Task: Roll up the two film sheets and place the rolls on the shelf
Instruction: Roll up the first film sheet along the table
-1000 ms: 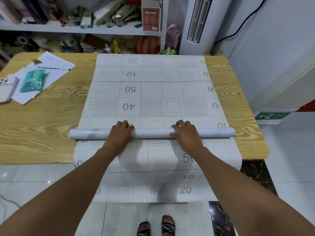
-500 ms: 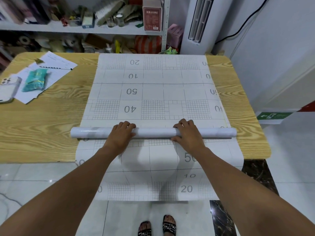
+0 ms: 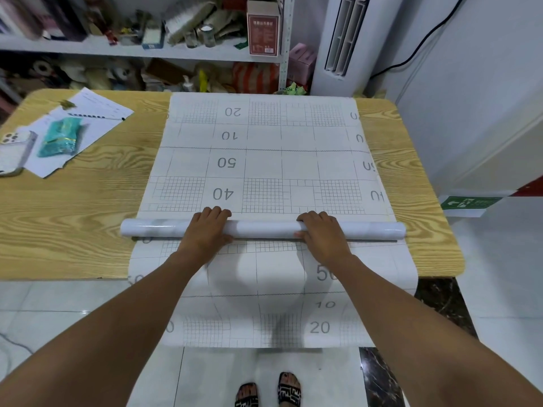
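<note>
**Keep the roll tight and square**

The left hand point(image 3: 207, 230) and right hand point(image 3: 323, 235) each grasp the roll point(image 3: 264, 229), fingers point(image 3: 216, 212) curled over it. It lies across the sheet point(image 3: 264, 160) on the counter point(image 3: 73, 215), near the front edge. Turning both ends evenly should prevent coning.

Wood-grain table point(image 3: 73, 224), corners rounded. Far-left corner: loose white papers point(image 3: 97, 107), overlapping, with teal packet point(image 3: 60, 141) lying on them and pen point(image 3: 97, 116) across their far part. Left edge: phone point(image 3: 14, 151), camera side up, just beside the papers. Beyond far-right corner: white standing air conditioner point(image 3: 349, 39), black cable point(image 3: 426, 39) on the wall. Low on right wall: green exit sign point(image 3: 467, 203). Below near edge: patterned black sandals point(image 3: 289, 389).
</note>
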